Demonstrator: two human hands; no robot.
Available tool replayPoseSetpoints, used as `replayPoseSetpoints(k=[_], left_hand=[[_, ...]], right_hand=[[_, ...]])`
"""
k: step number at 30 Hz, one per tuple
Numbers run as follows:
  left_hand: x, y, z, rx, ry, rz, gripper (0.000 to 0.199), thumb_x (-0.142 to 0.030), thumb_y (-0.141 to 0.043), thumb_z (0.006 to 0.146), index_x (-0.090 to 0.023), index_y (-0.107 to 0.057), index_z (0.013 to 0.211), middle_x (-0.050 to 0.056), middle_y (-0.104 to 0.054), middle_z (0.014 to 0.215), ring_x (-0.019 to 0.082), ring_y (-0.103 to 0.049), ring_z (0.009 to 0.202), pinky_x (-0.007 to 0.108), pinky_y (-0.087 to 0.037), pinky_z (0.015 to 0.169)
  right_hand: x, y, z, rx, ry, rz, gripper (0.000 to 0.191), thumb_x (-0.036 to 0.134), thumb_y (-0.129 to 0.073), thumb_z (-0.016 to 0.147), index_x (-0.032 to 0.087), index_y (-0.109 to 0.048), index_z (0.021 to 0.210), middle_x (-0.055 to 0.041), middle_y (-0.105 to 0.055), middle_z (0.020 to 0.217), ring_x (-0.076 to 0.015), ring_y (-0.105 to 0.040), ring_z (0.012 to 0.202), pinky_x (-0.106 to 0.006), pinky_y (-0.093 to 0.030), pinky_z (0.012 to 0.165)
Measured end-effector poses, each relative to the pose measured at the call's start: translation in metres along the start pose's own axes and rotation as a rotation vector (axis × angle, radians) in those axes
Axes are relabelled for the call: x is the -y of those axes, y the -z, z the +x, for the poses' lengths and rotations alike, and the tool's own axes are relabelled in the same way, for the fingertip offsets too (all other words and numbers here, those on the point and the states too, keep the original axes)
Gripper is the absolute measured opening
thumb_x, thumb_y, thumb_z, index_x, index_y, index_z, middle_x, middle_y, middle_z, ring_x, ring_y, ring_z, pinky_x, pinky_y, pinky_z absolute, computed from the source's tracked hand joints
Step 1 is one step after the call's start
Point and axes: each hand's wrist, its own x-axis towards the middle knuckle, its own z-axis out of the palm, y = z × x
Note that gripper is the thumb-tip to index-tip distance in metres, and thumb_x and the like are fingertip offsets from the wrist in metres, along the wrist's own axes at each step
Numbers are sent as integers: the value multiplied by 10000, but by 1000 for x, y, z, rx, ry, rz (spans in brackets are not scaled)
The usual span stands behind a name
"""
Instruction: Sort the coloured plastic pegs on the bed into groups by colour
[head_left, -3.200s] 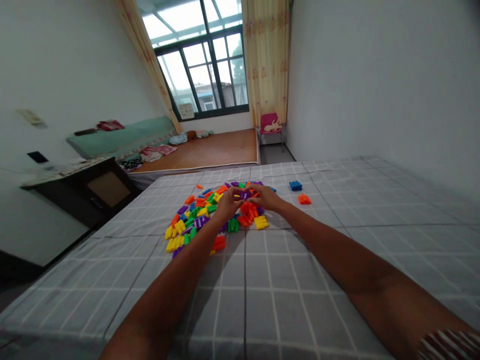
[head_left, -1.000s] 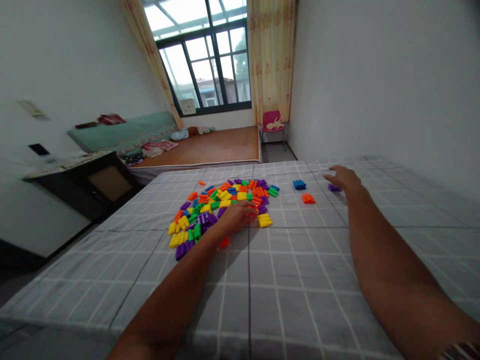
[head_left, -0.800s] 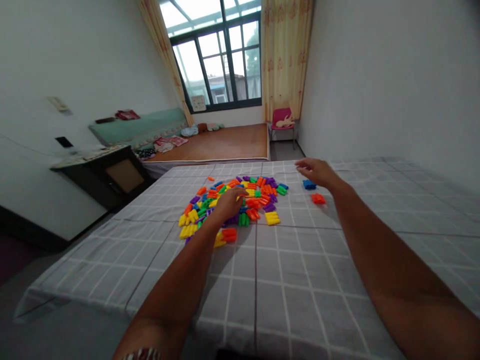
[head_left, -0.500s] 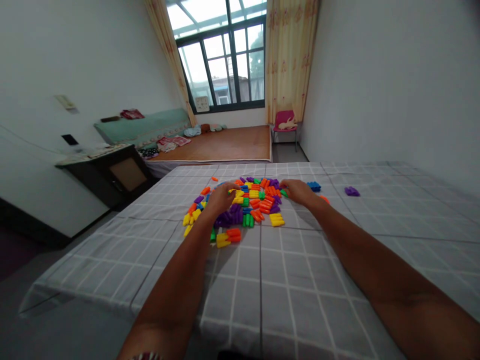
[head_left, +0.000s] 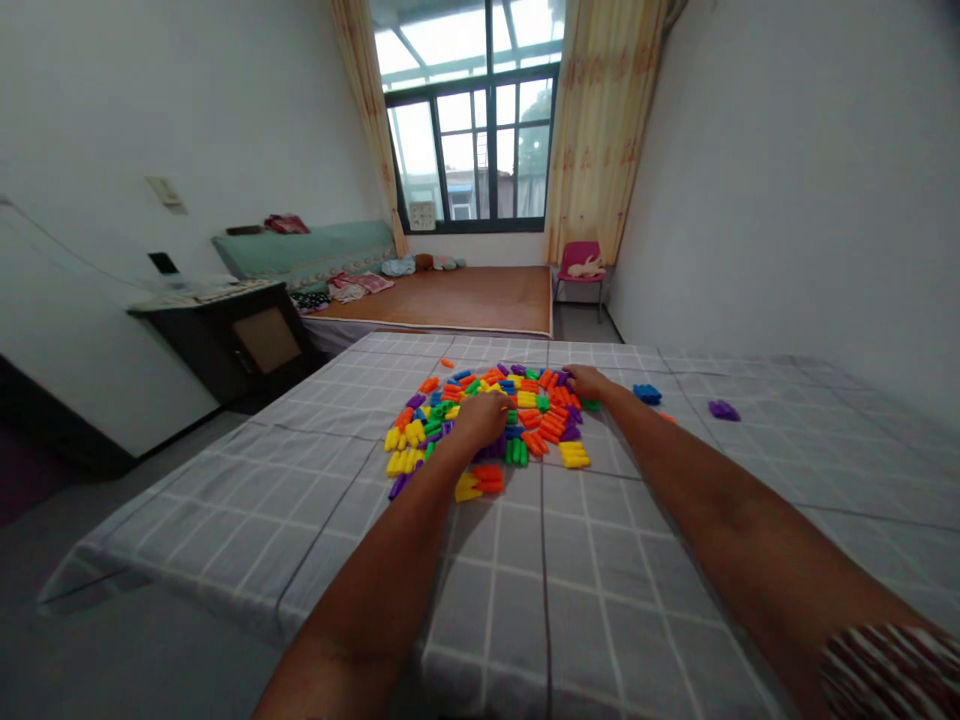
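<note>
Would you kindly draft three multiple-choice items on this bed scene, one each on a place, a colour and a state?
1. Where does the lone purple plastic block lie?
A. On the grey checked bedsheet, right of the pile
B. On the floor
C. In the left hand

2. What colour is the separate block just right of the right hand?
A. Yellow
B. Blue
C. White

3. How is the left hand placed?
A. Raised high above the bed
B. Resting on the heap of coloured plastic blocks
C. Out of view

Answers: 1 A, it sits alone on the sheet at far right; 2 B, it is plainly blue; 3 B, its fingers lie on the blocks.
</note>
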Motion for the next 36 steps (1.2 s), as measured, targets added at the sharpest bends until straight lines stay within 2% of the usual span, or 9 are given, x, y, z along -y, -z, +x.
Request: replayPoseSetpoints(k=[3, 8, 14, 19, 23, 26, 30, 33, 36], left_hand=[[-1, 0, -1, 20, -14, 9, 316, -205, -479, 887, -249, -707, 1102, 65, -707, 1159, 224, -646, 1064, 334, -492, 906], [-3, -4, 1, 12, -18, -1, 308, -222, -471, 893, -255, -717, 1075, 56, -705, 1160, 228, -647, 1059, 335, -499, 881], [-1, -3, 2, -4, -21, -31, 314, -218, -480, 887, -262, -708, 1098, 50, -692, 1190, 226, -636, 1087, 336, -496, 900], [-2, -2, 2, -9, -10, -33, 303, -220, -493, 882, -273, -715, 1082, 37, -693, 1189, 216, -629, 1093, 325, -486, 924], [-2, -3, 3, 7, -7, -26, 293, -243, -501, 887, -267, -711, 1090, 42, -695, 1189, 222, -646, 1061, 327, -498, 897], [0, -4, 2, 1, -23, -20, 302, -233, -489, 891, -263, -707, 1098, 46, -699, 1181, 228, -652, 1053, 331, -501, 887], [3, -6, 3, -20, -23, -34, 301, -247, -492, 895, -263, -701, 1109, 43, -701, 1179, 221, -646, 1072, 324, -492, 905], [2, -6, 3, -1, -22, -33, 306, -237, -495, 890, -262, -698, 1117, 41, -701, 1181, 217, -640, 1087, 325, -486, 922], [2, -4, 3, 2, -18, -36, 313, -227, -496, 883, -250, -697, 1122, 52, -703, 1175, 227, -642, 1088, 338, -491, 920]], right_hand=[[7, 3, -1, 39, 11, 92, 393, 156, -638, 759, 153, -641, 1152, -111, -693, 1150, -209, -655, 988, -302, -507, 857], [15, 8, -22, 222, 70, 569, 354, 119, -667, 695, 172, -644, 1044, -57, -726, 978, -157, -661, 782, -255, -536, 669], [-1, 19, -48, 139, 92, 835, 367, 258, -719, 680, 160, -617, 1019, -79, -725, 989, -172, -659, 823, -295, -526, 724], [-8, 18, -56, 36, 41, 682, 390, 355, -758, 656, 146, -645, 965, -54, -713, 851, -163, -638, 733, -272, -504, 649], [-6, 21, -56, -69, -69, 533, 368, 451, -659, 783, 160, -653, 1008, -60, -720, 853, -164, -646, 731, -247, -491, 610], [-7, 34, -59, -27, -90, 394, 294, 414, -531, 887, 172, -668, 985, -69, -733, 922, -154, -656, 738, -234, -484, 618], [-15, 49, -77, 122, -66, 151, 176, 284, -614, 819, 186, -706, 934, -47, -741, 899, -167, -666, 749, -242, -480, 649], [-22, 44, -96, 225, -63, 64, 185, 307, -697, 751, 227, -727, 915, -25, -746, 916, -191, -679, 805, -262, -486, 699], [-25, 32, -109, 204, -76, 14, 247, 346, -746, 699, 232, -734, 918, -37, -746, 945, -225, -679, 862, -294, -494, 746]])
